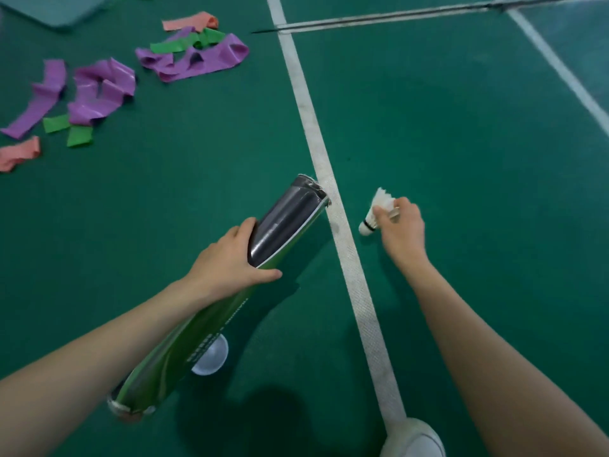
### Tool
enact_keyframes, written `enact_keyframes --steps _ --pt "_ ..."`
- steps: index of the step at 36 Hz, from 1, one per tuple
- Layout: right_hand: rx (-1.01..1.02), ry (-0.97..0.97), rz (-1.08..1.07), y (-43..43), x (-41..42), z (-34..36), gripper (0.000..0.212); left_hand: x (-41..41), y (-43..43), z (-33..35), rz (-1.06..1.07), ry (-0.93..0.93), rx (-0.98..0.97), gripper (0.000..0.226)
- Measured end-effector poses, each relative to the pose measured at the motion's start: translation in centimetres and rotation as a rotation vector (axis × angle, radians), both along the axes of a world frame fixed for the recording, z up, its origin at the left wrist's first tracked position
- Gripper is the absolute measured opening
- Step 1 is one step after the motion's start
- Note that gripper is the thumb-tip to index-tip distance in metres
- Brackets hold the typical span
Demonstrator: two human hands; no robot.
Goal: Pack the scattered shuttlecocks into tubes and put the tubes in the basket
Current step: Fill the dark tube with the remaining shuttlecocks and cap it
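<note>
Green court floor [461,159], crossed by white lines [316,150]; strewn upper left with purple, green, pink bands [102,90]; pale round cap [214,356] lower down.

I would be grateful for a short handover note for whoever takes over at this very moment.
Left hand grips the tube, held slanted, far end pointing away.
Right hand pinches one shuttlecock by its feathers, just right of the tube's far end.
A round cap lies below the tube.
Done: one shuttlecock in hand.
Left: slide it into the tube, cap the tube, and put it in the basket, which is not in view.
</note>
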State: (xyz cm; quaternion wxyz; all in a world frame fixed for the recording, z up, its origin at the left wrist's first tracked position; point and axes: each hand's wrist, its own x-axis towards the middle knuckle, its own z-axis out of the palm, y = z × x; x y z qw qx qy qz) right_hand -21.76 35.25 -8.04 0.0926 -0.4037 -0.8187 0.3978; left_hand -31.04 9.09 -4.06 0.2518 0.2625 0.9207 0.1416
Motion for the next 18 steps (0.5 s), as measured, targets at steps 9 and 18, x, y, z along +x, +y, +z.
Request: enact_keyframes --steps 9,18 --pt "-0.093 0.369 -0.202 3.2 6.5 5.5 0.022 4.2 7.2 -0.3 -0.271 0.022 0.054 0.100" --pt "0.010 0.548 -0.316 3.9 10.9 6.8 0.014 7.2 9.9 -0.4 -0.444 0.070 0.148 0.095"
